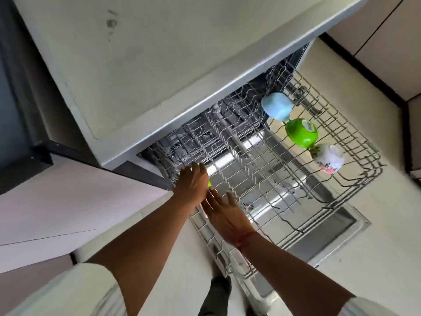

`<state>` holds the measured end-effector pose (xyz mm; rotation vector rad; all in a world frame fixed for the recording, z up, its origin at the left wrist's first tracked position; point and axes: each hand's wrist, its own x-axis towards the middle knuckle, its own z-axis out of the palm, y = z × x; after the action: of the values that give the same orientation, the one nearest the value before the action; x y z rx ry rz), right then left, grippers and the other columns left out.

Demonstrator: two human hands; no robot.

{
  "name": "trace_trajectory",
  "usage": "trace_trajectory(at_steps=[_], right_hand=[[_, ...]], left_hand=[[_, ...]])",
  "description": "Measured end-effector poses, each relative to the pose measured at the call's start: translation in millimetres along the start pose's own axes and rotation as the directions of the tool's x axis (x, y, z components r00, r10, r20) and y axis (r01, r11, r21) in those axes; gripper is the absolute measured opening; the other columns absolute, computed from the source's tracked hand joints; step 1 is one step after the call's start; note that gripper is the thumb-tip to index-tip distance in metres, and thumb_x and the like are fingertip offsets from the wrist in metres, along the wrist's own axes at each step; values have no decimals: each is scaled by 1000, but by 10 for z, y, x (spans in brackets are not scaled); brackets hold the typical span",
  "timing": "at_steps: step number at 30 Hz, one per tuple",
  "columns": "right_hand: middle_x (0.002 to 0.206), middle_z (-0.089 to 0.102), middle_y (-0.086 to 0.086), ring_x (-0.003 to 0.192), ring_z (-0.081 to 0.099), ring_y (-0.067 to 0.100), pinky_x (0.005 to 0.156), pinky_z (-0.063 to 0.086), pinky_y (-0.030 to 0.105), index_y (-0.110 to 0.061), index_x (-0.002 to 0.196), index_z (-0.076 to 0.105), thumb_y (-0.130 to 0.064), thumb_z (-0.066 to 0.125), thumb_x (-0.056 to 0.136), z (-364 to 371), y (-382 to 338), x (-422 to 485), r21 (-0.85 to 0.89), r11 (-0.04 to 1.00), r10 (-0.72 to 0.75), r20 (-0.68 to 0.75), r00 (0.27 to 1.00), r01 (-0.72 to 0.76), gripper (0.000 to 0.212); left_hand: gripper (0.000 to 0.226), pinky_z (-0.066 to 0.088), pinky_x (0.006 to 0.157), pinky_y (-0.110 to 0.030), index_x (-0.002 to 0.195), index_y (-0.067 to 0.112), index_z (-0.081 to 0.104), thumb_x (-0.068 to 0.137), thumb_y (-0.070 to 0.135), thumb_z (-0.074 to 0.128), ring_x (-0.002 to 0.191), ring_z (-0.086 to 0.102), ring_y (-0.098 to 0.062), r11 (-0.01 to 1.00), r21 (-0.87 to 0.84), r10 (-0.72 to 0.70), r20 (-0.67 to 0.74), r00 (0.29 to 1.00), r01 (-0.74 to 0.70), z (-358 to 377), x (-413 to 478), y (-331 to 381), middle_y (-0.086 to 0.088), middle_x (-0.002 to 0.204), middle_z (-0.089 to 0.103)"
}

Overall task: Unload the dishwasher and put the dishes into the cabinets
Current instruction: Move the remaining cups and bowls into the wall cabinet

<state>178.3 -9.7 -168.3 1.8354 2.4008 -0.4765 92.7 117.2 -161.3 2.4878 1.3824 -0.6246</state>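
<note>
As the left hand (192, 182) curls round a green dish (209, 184) at the rack's (341, 124) corner, the right hand (225, 215) hovers straight-fingered beside it; the dish is probably light, slick plastic, best gripped by the rim.

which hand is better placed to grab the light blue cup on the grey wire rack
Right: the right hand is open, empty and free for the light blue cup; the left hand grips a bright green item.

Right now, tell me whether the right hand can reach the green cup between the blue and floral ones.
Probably yes. The right hand is open and empty, and the green cup sits exposed on the pulled-out rack, only wire tines between.
</note>
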Motion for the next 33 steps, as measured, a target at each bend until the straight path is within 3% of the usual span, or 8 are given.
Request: trace_trajectory(at_steps=[4, 8, 12, 14, 19, 24, 28, 33], right_hand=[[146, 45, 18, 134, 44, 34, 103, 38, 62, -8, 141, 47, -14, 63, 86, 202, 95, 141, 1, 1000, 23, 25, 999, -23, 57], [145, 45, 19, 134, 44, 37, 102, 38, 63, -8, 141, 45, -14, 64, 85, 290, 136, 211, 1, 1000, 12, 19, 1000, -12, 60], [133, 55, 21, 127, 49, 37, 98, 44, 60, -4, 135, 51, -17, 67, 86, 287, 112, 177, -57, 996, 73, 1, 997, -73, 53], [130, 57, 22, 124, 52, 37, 97, 47, 56, -2, 133, 52, -20, 66, 86, 226, 119, 105, -74, 991, 107, -31, 994, -109, 52], [130, 57, 25, 121, 54, 40, 96, 50, 49, 3, 133, 51, -17, 35, 92, -148, 156, -210, -10, 971, 233, -188, 954, -240, 48], [133, 54, 25, 121, 53, 42, 93, 53, 49, 5, 135, 44, -13, 79, 73, -717, 169, -606, 114, 945, 326, -285, 901, -306, 74], [129, 58, 22, 117, 57, 38, 92, 54, 46, 6, 132, 50, -21, 85, 69, -1261, 67, -954, 176, 946, 321, -382, 867, -273, 76], [121, 64, 17, 106, 62, 34, 80, 58, 43, 0, 131, 52, -29, 86, 67, -1976, -309, -1527, 317, 941, 276, -515, 812, -118, 78]], left_hand=[[43, 52, 85, -41, 128, 2, 44, 91, 18, 60, 106, 60, -35, 998, 68, 0, 28, 1000, -2, 86, 119, -18, -23, 122, 56], [31, 45, 68, -28, 124, 1, 47, 97, 16, 51, 93, 65, -24, 994, 111, 10, -18, 1000, -8, 76, 116, 22, -14, 108, 62], [28, 52, 74, -31, 119, 1, 51, 94, 14, 54, 93, 63, -24, 996, 89, -6, -8, 1000, 7, 28, 86, 29, -15, 107, 60], [34, 54, 79, -36, 120, 2, 50, 89, 14, 61, 97, 61, -28, 999, 37, -34, -32, 999, 36, -30, 31, 33, -17, 110, 60], [77, 56, 77, -34, 131, 1, 40, 73, 29, 82, 97, 62, -28, 987, -147, -81, -141, 987, 60, -374, -257, 75, -19, 113, 63], [70, 46, 89, -28, 131, 8, 44, 78, 42, 73, 110, 54, -24, 954, -299, -71, -307, 949, -25, -926, -968, 171, -11, 123, 59], [76, 47, 85, -25, 139, 11, 43, 78, 52, 63, 110, 51, -21, 939, -337, -106, -461, 881, -64, -1248, -1631, 213, -8, 123, 53], [88, 41, 76, -17, 138, 6, 49, 65, 44, 82, 98, 56, -22, 910, -406, -209, -616, 759, -79, -1580, -2749, 257, -8, 113, 57]])
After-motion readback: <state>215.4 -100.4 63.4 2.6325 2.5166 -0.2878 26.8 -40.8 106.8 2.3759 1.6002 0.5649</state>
